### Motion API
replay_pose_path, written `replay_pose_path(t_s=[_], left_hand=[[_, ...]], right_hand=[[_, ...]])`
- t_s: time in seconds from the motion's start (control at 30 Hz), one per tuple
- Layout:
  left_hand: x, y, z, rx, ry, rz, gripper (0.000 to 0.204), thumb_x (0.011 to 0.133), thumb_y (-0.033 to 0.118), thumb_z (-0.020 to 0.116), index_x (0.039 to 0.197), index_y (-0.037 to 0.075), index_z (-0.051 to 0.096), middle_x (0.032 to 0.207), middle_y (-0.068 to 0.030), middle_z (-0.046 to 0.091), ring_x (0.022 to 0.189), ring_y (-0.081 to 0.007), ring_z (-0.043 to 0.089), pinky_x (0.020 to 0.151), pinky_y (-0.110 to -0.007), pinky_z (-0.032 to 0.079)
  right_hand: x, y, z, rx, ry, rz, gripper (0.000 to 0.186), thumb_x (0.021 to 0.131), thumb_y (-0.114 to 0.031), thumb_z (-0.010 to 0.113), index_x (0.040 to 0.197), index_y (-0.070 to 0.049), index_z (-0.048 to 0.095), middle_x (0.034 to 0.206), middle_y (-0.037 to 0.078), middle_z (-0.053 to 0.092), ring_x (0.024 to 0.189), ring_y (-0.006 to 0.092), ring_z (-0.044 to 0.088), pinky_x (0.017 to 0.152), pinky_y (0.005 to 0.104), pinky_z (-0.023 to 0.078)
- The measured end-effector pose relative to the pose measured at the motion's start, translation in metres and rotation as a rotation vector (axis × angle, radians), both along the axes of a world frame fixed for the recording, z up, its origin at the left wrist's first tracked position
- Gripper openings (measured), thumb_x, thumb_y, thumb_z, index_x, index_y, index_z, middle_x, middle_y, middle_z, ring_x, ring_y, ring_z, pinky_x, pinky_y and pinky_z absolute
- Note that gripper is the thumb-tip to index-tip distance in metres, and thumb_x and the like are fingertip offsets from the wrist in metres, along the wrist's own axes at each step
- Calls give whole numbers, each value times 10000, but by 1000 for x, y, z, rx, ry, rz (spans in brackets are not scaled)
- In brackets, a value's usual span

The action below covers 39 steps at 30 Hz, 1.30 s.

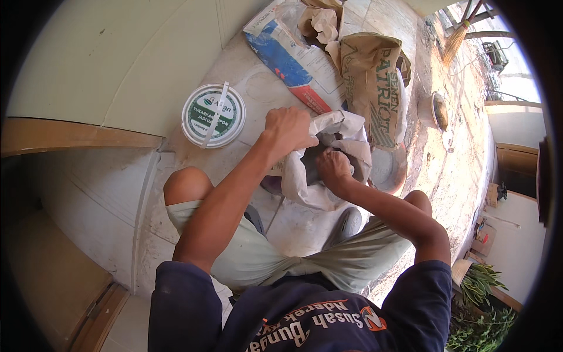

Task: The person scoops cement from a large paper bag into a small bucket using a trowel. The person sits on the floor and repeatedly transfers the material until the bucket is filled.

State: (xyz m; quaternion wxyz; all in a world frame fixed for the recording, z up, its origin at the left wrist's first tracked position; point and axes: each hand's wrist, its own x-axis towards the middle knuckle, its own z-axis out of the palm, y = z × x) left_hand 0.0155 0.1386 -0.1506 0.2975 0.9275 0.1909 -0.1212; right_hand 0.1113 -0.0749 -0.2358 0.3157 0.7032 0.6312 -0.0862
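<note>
Your right hand [334, 169] curls its fingers inside the pale bag [319, 196], mouth open at the frame's centre; I cannot tell whether they hold anything. Your left hand [287, 130] pinches the rim at the mouth's upper left: hold that edge firm so the folds don't sag over your wrist. Work slowly, lest the bag tip toward the white pail [202, 117], upper left, or brown sack [366, 88], upper right.

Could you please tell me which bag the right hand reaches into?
The pale open bag nearest the person: the right hand reaches inside, while the brown bag and blue-and-white bag are farther off.
</note>
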Motion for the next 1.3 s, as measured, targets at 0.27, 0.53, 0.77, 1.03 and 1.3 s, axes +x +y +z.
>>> replay_pose_path(t_s=[0.27, 0.53, 0.77, 1.03, 1.3], left_hand=[[10, -3, -12, -11, -54, -50, 300, 705, 233, 844, 956, 71, 818, 963, -182, 800, 928, -357, 789, 795, -445, 622], [-21, 15, -6, -2, -100, -73, 304, 710, 188, 853, 974, 41, 814, 995, -213, 793, 956, -376, 786, 817, -462, 622], [-16, 18, 5, 111, -96, -55, 379, 722, 253, 885, 984, -8, 803, 1022, -270, 777, 983, -437, 768, 851, -506, 615], [-3, 25, 1, 233, 50, -76, 556, 654, 395, 977, 1051, 43, 812, 1107, -206, 788, 1042, -363, 774, 898, -460, 618], [22, 5, -27, 195, 118, -183, 652, 607, 481, 970, 1085, 67, 810, 1161, -150, 787, 1071, -330, 767, 914, -453, 609]], right_hand=[[4, 4, 18, -108, 98, -295, 283, 1042, -244, 523, 952, -108, 754, 926, 147, 760, 913, 327, 766, 787, 459, 607], [-2, 7, 10, -110, 267, -216, 399, 1016, -397, 552, 946, -41, 719, 976, 231, 751, 930, 395, 759, 834, 507, 613], [24, 6, -23, -5, 360, -186, 399, 990, -415, 569, 1026, -63, 753, 988, 190, 765, 991, 378, 760, 873, 498, 610], [28, 12, -46, 249, 389, -156, 208, 870, -309, 637, 904, -116, 707, 990, 144, 742, 1001, 357, 739, 903, 474, 602], [3, -19, -63, 163, 286, -348, 363, 826, -336, 730, 1087, -92, 796, 1122, 138, 773, 1104, 345, 742, 938, 459, 616]])
